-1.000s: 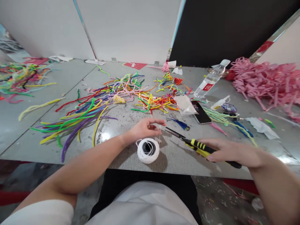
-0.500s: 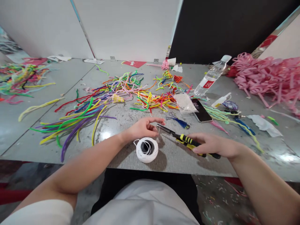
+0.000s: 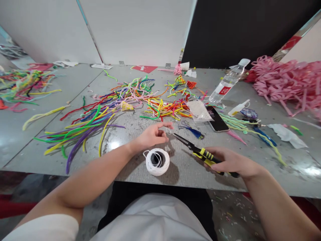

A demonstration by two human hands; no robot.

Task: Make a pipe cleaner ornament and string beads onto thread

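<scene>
Thin white string point(image 3: 168, 130) is held in my left hand point(image 3: 153, 135), whose thumb and fingers are bent round it. Just below that hand, a white spool of string point(image 3: 157, 162) with a dark core lies on the grey table point(image 3: 135, 172). My right hand point(image 3: 232, 160) grips black-and-yellow pliers point(image 3: 200, 152) by the handles. Their long, dark jaws point left and stop a little short of my left fingertips. A blue tassel point(image 3: 194, 131) lies beyond the jaws.
Colourful pipe cleaners point(image 3: 87, 125) spread over the table's left and middle. To the right are a phone point(image 3: 217, 119), a clear packet point(image 3: 199, 111), a water bottle point(image 3: 229, 82), a white glue bottle point(image 3: 238, 107) and a pink ribbon heap point(image 3: 286, 85). Wall panels point(image 3: 140, 30) stand behind.
The pliers have moved right and slightly down, away from my left hand. The string that ran down beside the jaws now shows as a small loop at my left fingers.
</scene>
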